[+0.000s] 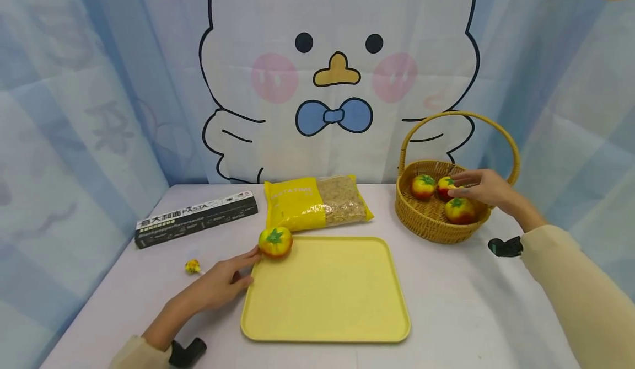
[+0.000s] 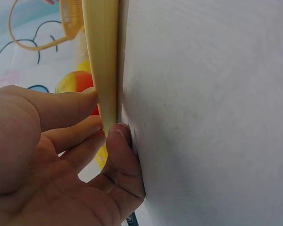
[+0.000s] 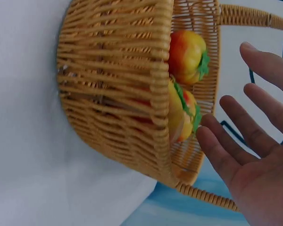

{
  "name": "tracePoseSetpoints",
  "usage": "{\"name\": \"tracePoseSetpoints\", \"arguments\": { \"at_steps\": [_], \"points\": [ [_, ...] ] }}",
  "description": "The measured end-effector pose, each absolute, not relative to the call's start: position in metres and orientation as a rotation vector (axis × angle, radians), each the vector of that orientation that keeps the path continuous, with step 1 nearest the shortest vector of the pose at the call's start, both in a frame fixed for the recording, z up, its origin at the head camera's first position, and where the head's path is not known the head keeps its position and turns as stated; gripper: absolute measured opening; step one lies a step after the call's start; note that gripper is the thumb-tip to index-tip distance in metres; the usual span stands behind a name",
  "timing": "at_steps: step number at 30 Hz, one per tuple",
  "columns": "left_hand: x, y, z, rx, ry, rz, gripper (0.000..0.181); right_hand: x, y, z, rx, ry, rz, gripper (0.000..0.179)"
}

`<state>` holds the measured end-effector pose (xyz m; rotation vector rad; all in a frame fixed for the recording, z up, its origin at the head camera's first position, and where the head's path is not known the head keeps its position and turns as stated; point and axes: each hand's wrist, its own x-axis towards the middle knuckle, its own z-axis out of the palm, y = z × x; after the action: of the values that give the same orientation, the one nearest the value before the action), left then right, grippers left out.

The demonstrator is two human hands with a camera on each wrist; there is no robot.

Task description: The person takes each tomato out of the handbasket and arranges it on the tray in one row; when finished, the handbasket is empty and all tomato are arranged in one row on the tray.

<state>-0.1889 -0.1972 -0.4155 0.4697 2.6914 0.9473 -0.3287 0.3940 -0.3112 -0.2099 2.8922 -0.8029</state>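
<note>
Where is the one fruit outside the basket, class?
In the head view, the fruit sits left of centre, at the far left corner of the tray, near the yellow bag and left hand.

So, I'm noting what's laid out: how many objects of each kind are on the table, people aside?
Fruits: 4
Tray: 1
Basket: 1
Pasta box: 1
Yellow bag: 1
Lollipop: 1
Total: 9

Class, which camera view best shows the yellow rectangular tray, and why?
The head view shows the yellow rectangular tray best: its surface and nearly all its rim are visible. The left wrist view shows only its edge, side-on; the right wrist view shows none.
</note>
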Motion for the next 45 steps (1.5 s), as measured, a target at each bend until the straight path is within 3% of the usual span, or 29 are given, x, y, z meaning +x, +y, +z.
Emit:
{"name": "tracePoseSetpoints", "arguments": {
  "at_steps": [18, 45],
  "points": [
    [-0.190, -0.197, -0.417, 0.469, 2.686, 0.947, 0.054, -0.348, 0.409, -0.312, -0.314, 2.774, -0.552, 0.062],
    [-0.189, -0.197, -0.415, 0.480, 2.691, 0.964, 0.053, -0.356, 0.408, -0.316, -0.264, 2.630, -0.437, 0.073]
  ]
}}
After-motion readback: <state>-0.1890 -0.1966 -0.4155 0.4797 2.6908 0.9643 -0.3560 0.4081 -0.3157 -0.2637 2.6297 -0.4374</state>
